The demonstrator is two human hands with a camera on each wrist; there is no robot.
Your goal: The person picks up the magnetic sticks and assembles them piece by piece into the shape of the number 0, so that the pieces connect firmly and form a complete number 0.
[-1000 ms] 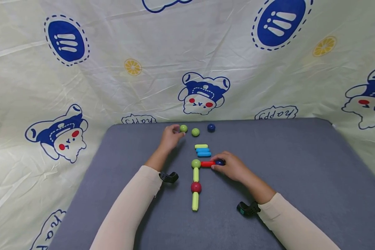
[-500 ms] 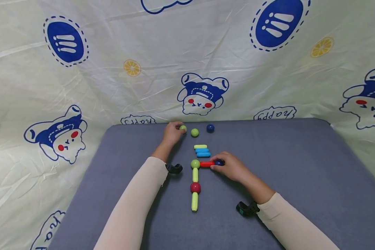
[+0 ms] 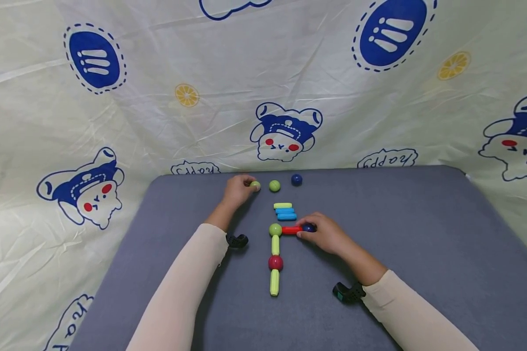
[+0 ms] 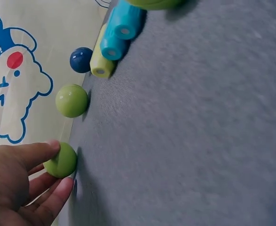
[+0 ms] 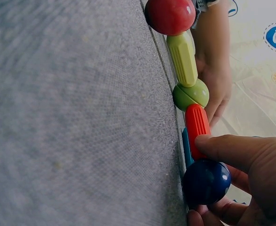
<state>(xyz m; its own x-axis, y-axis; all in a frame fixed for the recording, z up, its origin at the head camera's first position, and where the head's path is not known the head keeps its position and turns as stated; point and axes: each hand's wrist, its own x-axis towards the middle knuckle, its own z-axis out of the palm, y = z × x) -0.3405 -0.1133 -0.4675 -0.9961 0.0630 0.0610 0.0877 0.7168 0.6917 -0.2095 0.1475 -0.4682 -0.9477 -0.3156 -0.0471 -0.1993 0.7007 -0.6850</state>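
Note:
At the far edge of the table, my left hand (image 3: pixel 239 190) pinches a green ball (image 4: pixel 62 161) between thumb and fingers. Beside it sit another green ball (image 3: pixel 274 185) and a dark blue ball (image 3: pixel 296 180). My right hand (image 3: pixel 322 233) grips the outer end of a red magnetic stick (image 3: pixel 291 230), thumb on the stick and fingers around the attached dark blue ball (image 5: pixel 206 181). That stick joins a green corner ball (image 3: pixel 275 230). From there a yellow-green stick (image 3: pixel 275 245), a red ball (image 3: pixel 275 263) and another yellow-green stick (image 3: pixel 274 282) run toward me in line.
Two blue sticks (image 3: pixel 286 217) and a yellow-green stick (image 3: pixel 283 205) lie side by side between the joined pieces and the loose balls. The grey table (image 3: pixel 399 219) meets a printed cloth backdrop (image 3: pixel 228 126) at its far edge.
My left hand has closed its fingers on the far-left green ball and drawn it slightly toward me. The right hand has kept its place on the red stick and blue ball.

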